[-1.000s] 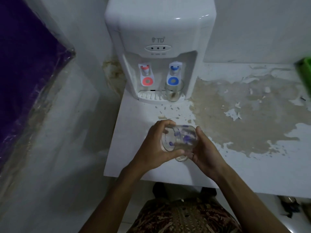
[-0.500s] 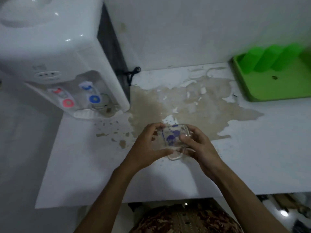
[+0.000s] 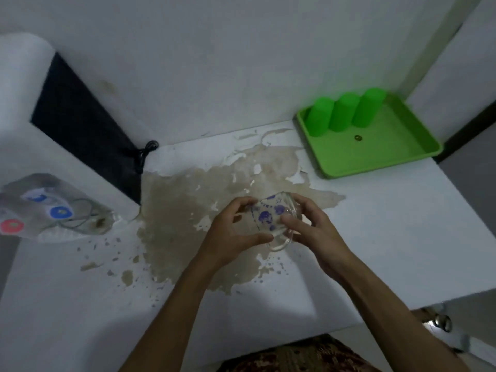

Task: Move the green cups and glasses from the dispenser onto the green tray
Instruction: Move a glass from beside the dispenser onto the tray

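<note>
A clear glass mug with purple flower prints (image 3: 271, 218) is held tilted above the middle of the counter. My left hand (image 3: 236, 232) grips its left side and my right hand (image 3: 308, 226) grips its right side near the handle. The green tray (image 3: 386, 151) lies at the far right of the counter, with three green cups (image 3: 346, 112) standing upside down along its back edge. The white water dispenser (image 3: 40, 146) stands at the far left, and another clear glass (image 3: 88, 218) sits on its drip tray under the blue tap.
The white counter (image 3: 389, 237) has a large brown patch of peeled surface (image 3: 188, 210) under my hands. A black cord (image 3: 142, 154) hangs behind the dispenser. White walls close in the back and the right side. The counter's front edge runs close to my body.
My view has swung right, so the dispenser slid to the left edge and the green tray came fully into sight. Both hands carried the glass mug rightward, away from the dispenser.
</note>
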